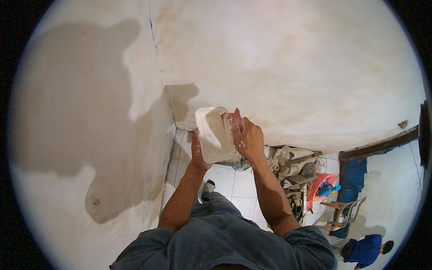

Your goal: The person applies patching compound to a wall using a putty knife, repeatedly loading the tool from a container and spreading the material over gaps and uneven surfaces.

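Observation:
A white rectangular plastic tub (211, 148), smeared with pale paste, is tilted in front of me near the wall corner. My left hand (198, 155) grips its left side from below, fingers partly hidden behind the wall of the tub. Closed around a red scraper (232, 118) is my right hand (252, 140), at the tub's right edge. White paste streaks the scraper and spots my right fingers. The scraper's lower part overlaps the tub's opening, and whether it touches the inside I cannot tell.
Pale patchy walls (279, 67) meet at a cracked corner. On the tiled floor (222, 180) to the right lie a heap of cloth (290, 162) and a pink basin (317, 185). Farther right are a brown chair (348, 211) and a person in blue (366, 249).

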Action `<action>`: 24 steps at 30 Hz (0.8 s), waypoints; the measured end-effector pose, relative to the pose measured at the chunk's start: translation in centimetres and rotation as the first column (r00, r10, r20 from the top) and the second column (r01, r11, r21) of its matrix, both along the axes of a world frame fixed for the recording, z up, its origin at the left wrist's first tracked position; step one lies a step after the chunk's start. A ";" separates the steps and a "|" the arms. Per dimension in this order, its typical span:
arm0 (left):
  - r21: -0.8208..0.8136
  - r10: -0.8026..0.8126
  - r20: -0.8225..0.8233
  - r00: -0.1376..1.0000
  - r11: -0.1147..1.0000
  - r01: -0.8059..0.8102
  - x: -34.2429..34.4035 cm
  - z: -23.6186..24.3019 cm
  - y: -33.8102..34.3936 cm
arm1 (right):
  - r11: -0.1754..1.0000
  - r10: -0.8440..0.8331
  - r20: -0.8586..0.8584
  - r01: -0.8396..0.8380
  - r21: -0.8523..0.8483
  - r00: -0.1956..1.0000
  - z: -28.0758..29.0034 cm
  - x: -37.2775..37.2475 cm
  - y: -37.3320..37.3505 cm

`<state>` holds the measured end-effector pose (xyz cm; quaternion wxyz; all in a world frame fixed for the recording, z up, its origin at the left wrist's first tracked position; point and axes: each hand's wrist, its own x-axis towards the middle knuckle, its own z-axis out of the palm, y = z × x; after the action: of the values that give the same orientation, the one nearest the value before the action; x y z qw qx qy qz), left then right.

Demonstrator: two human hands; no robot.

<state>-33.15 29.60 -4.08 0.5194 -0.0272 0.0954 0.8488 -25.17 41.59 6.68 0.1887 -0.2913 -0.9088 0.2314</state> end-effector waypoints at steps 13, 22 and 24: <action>0.013 0.015 -0.148 0.989 1.000 -0.013 0.2 6.5 -2.3 | 0.925 -0.056 -0.177 -0.016 -0.380 0.983 5.0 0.5 -1.3; 0.108 0.037 -0.281 0.959 0.994 -0.007 -0.1 7.7 -3.7 | 0.941 0.013 -0.129 -0.056 -0.333 0.991 6.2 -0.6 -3.2; 0.070 -0.001 -0.234 0.972 0.997 0.018 0.0 7.9 -3.7 | 0.943 0.099 -0.149 -0.140 -0.301 0.984 5.6 -0.7 -3.5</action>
<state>-33.18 25.87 3.82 0.5092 0.0923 0.1254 0.8464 -25.89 38.06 12.30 0.1857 -0.2456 -0.8629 0.4009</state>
